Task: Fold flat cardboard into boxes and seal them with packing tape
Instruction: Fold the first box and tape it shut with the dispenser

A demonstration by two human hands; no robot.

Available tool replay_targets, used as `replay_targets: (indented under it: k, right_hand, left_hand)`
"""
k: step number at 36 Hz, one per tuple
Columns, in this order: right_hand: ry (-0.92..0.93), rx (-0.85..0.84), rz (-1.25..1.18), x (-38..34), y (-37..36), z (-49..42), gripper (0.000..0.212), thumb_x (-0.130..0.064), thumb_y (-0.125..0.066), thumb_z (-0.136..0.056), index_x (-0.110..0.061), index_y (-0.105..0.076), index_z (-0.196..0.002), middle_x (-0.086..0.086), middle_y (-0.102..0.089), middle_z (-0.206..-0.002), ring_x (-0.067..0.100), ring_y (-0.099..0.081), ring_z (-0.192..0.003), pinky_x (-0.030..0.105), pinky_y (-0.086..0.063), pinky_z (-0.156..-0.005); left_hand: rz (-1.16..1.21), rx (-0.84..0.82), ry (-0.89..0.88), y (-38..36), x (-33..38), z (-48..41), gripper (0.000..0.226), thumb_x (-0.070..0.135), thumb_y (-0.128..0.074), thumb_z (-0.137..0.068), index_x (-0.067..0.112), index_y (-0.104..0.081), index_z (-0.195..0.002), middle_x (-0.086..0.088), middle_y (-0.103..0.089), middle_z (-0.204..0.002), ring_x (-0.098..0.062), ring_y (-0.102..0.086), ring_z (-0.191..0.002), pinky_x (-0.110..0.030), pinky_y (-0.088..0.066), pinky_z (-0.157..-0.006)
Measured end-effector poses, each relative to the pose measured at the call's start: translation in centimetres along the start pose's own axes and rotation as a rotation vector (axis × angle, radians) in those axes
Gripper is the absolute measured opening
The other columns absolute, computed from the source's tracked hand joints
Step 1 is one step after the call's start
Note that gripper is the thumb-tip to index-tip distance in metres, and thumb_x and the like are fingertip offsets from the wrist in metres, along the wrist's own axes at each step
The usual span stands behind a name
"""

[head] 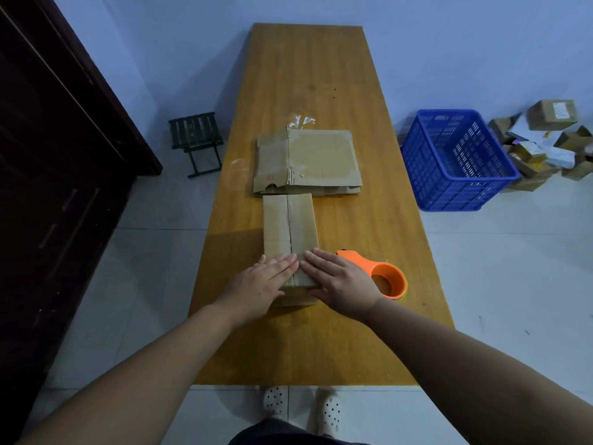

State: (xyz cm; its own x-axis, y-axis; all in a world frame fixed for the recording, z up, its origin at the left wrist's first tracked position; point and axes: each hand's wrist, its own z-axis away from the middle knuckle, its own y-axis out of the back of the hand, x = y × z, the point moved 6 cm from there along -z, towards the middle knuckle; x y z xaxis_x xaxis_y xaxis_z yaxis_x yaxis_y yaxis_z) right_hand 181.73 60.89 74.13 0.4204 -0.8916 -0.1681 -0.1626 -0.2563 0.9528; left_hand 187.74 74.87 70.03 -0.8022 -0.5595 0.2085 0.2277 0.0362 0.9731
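On the near half of the bench [321, 342], reading left to right: left hand [256, 285] lies flat, fingers straight and together, pressing the left top flap of the folded box [290, 226]. Right hand [340, 282] is likewise flat, fingers extended on the right flap; neither hand grips anything. Box sits closed face up, just this side of the flat cardboard stack [308, 159]. Its long axis and centre seam run away from the person, along the bench's length. Judged light and empty, stiff in the panels, springy at the flaps, easily dented; best held by the long side walls or pinned beside the seam. Whether tape covers the seam cannot be told. Orange tape dispenser [385, 277] lies just right of the right hand, ungripped.
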Motion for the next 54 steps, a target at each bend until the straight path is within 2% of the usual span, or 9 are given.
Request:
replay_targets:
  k: [10, 18, 24, 29, 32, 38, 47, 52, 54]
  right_hand:
    - [0.008, -0.044, 0.029, -0.2, 0.4, -0.1, 0.061, -0.025, -0.083, -0.073, -0.004, -0.061, -0.127, 0.015, -0.060, -0.130, 0.032, -0.057, -0.121, 0.044, -0.050, -0.097]
    - [-0.016, -0.278, 0.031, 0.5, -1.1, -0.1, 0.059, -0.033, -0.050, -0.098, -0.013, -0.028, -0.150, 0.008, -0.028, -0.156, 0.025, -0.022, -0.146, 0.033, -0.012, -0.118]
    - [-0.258, -0.304, -0.013, 2.0, -1.8, 2.1, 0.092, -0.078, -0.024, -0.080, -0.028, -0.007, -0.154, 0.006, -0.005, -0.161, 0.024, -0.007, -0.148, 0.035, 0.008, -0.114]
    - [-0.961, -0.151, -0.043, 7.1, -1.9, 6.4, 0.081, -0.077, -0.030, -0.085, -0.033, -0.013, -0.151, 0.009, -0.022, -0.155, 0.030, -0.019, -0.142, 0.047, -0.015, -0.116]
    - [-1.195, -0.209, -0.133, 9.8, -2.3, 8.4, 0.093, -0.085, -0.034, -0.076, -0.033, -0.013, -0.150, 0.012, -0.028, -0.151, 0.034, -0.022, -0.140, 0.051, -0.020, -0.113]
    - [-0.993, -0.620, -0.029, 11.3, -3.5, 9.1, 0.115, -0.082, -0.060, -0.063, -0.041, 0.003, -0.150, 0.010, -0.021, -0.154, 0.032, -0.020, -0.141, 0.049, -0.025, -0.111]
    - [-1.040, -0.671, -0.065, 11.2, -4.1, 6.8, 0.108, -0.058, -0.075, -0.068, -0.039, -0.005, -0.149, 0.014, -0.023, -0.147, 0.033, -0.029, -0.134, 0.043, -0.040, -0.099]
    - [-1.102, -0.689, -0.083, 11.2, -4.6, 6.4, 0.094, -0.049, -0.077, -0.068, -0.033, -0.023, -0.142, 0.014, -0.029, -0.139, 0.033, -0.030, -0.130, 0.045, -0.038, -0.099]
    - [-1.108, -0.668, -0.104, 11.3, -4.7, 6.4, 0.088, -0.049, -0.076, -0.069, -0.030, -0.028, -0.140, 0.013, -0.030, -0.137, 0.033, -0.031, -0.129, 0.047, -0.037, -0.099]
  left_hand:
    - [0.057, -0.204, -0.012, 1.2, -0.5, 0.2, 0.078, 0.022, -0.050, -0.097, 0.039, 0.012, -0.141, 0.025, 0.017, -0.147, 0.004, 0.012, -0.136, -0.031, -0.015, -0.114]
    - [0.015, -0.076, 0.025, 0.3, -0.3, 0.2, 0.066, 0.030, -0.041, -0.099, 0.036, 0.008, -0.142, 0.020, 0.008, -0.152, 0.001, 0.008, -0.139, -0.028, 0.004, -0.111]
    - [-0.031, -0.027, 0.107, -0.5, 0.2, 0.6, 0.065, 0.026, -0.038, -0.101, 0.034, 0.007, -0.147, 0.016, 0.008, -0.155, -0.009, 0.001, -0.145, -0.039, 0.013, -0.110]
    - [-0.073, -0.033, 0.144, -0.2, 0.7, 1.0, 0.061, 0.029, -0.034, -0.102, 0.031, 0.001, -0.152, 0.011, 0.004, -0.160, -0.011, -0.002, -0.146, -0.048, 0.008, -0.112]
    - [-0.073, -0.005, 0.195, 0.0, 1.4, 1.4, 0.060, 0.031, -0.035, -0.102, 0.027, -0.003, -0.152, 0.006, -0.002, -0.160, -0.014, -0.009, -0.145, -0.049, -0.004, -0.111]
    - [-0.053, 0.018, 0.308, -0.1, 2.3, 1.3, 0.062, 0.027, -0.040, -0.100, 0.024, -0.007, -0.153, 0.000, -0.010, -0.159, -0.020, -0.019, -0.141, -0.046, -0.016, -0.105]
    - [-0.059, -0.055, 0.439, 0.1, 3.1, 0.0, 0.075, 0.059, -0.036, -0.093, 0.028, -0.001, -0.152, 0.002, -0.008, -0.157, -0.021, -0.018, -0.136, -0.044, -0.014, -0.105]
    - [0.022, -0.124, 0.323, 1.4, 3.6, -0.7, 0.080, 0.072, -0.010, -0.083, 0.031, -0.010, -0.152, 0.002, -0.020, -0.148, -0.018, -0.019, -0.133, -0.038, -0.013, -0.103]
    - [0.115, -0.113, 0.277, 2.3, 3.3, -1.2, 0.069, 0.066, -0.017, -0.090, 0.032, -0.020, -0.150, 0.004, -0.026, -0.141, -0.016, -0.023, -0.131, -0.036, -0.013, -0.105]
